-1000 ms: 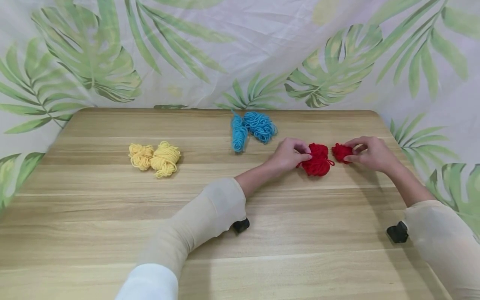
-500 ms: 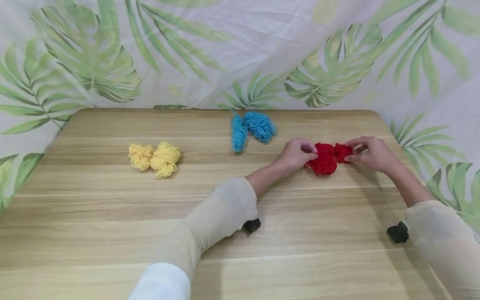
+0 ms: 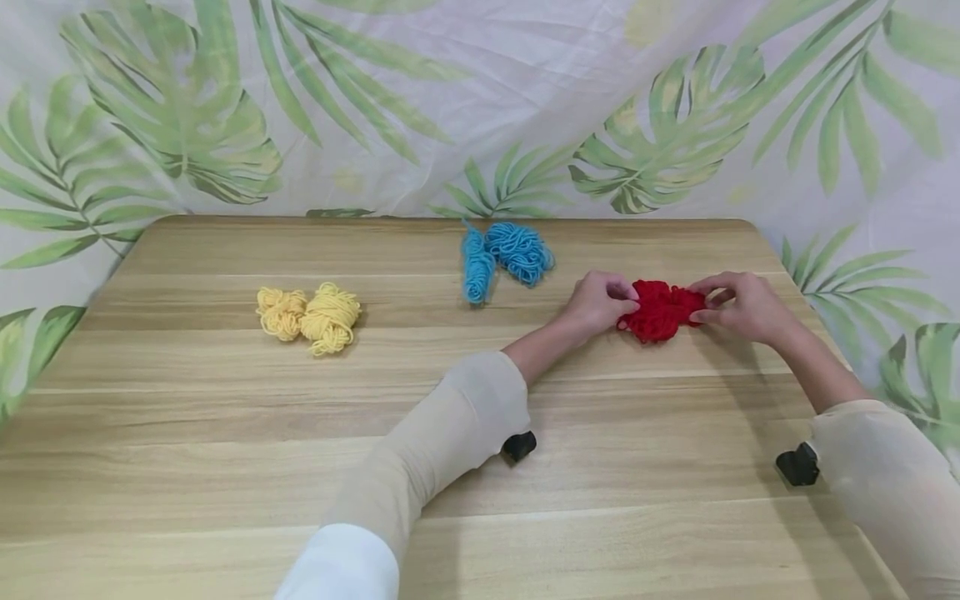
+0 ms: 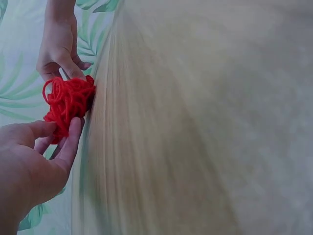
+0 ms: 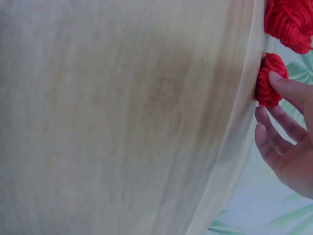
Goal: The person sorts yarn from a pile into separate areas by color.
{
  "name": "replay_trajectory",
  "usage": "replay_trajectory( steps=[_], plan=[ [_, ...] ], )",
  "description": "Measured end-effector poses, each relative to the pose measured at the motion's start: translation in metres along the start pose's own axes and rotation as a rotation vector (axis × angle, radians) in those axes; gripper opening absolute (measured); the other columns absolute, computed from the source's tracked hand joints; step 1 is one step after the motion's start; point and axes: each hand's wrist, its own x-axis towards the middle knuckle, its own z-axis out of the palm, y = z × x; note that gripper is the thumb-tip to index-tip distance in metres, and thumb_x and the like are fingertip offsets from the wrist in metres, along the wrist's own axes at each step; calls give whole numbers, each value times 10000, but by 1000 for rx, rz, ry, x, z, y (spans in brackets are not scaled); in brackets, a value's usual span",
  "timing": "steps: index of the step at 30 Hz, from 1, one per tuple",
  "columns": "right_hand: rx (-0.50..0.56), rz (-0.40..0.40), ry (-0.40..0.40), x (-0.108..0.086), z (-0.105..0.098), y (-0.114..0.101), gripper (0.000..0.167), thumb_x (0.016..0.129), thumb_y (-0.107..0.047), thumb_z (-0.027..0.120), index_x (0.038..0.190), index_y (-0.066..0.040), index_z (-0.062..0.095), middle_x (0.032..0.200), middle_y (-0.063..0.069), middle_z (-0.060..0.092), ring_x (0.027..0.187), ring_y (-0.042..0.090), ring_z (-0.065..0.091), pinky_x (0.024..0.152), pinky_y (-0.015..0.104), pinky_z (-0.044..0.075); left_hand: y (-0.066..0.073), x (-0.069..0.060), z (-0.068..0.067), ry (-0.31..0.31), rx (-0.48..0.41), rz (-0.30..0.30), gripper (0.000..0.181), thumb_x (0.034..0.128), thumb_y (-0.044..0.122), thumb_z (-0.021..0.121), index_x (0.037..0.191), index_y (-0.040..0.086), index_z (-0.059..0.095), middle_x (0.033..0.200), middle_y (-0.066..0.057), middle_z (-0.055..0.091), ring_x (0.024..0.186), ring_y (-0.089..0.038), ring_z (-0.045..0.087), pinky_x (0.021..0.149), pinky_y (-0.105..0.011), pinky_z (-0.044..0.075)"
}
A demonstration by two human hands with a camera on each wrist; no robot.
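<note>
Toward the right of the table lie two red yarn bundles. My left hand [image 3: 596,302] pinches the left side of the larger red yarn bundle [image 3: 654,317], thumb and fingers around its edge in the left wrist view. Close against its right side sits the smaller red yarn bundle [image 3: 686,307], which my right hand [image 3: 744,307] holds between thumb and fingers. In the right wrist view the smaller bundle [image 5: 270,81] is seen under the thumb, with the larger one [image 5: 292,24] just above it in the picture.
Two blue yarn bundles [image 3: 517,252] lie side by side near the back edge. At the left are two yellow yarn bundles [image 3: 330,318], touching. A leaf-printed cloth [image 3: 510,100] hangs behind the wooden table [image 3: 225,450].
My left hand has moved right, bringing the larger red yarn bundle up to the smaller one and closing the gap between them. My right hand has stayed almost still.
</note>
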Motion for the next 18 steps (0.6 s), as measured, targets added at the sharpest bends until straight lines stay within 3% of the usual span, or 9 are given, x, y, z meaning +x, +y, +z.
replay_trajectory(
  steps=[6,12,18],
  plan=[
    [-6,-1,-5,1,-1,0,366,866,-18,807,1191,107,692,1168,339,677,986,475,694,665,142,477,0,3,3,-11,-9,-6,41,958,18,727,927,37,746,920,-18,657,879,-125,550,693,-161,457],
    [-10,-2,-4,2,0,0,348,865,14,786,1187,108,693,1156,336,681,974,465,693,651,147,480,-4,5,7,-54,-64,12,23,955,11,728,955,-10,736,939,-80,671,780,-115,563,624,-164,473],
    [-11,2,-5,2,0,2,361,861,-2,795,1189,110,692,1140,336,689,974,472,698,654,144,481,-5,6,10,-73,-39,10,187,887,113,838,1020,38,731,930,-23,644,840,-112,574,632,-178,526]
  ],
)
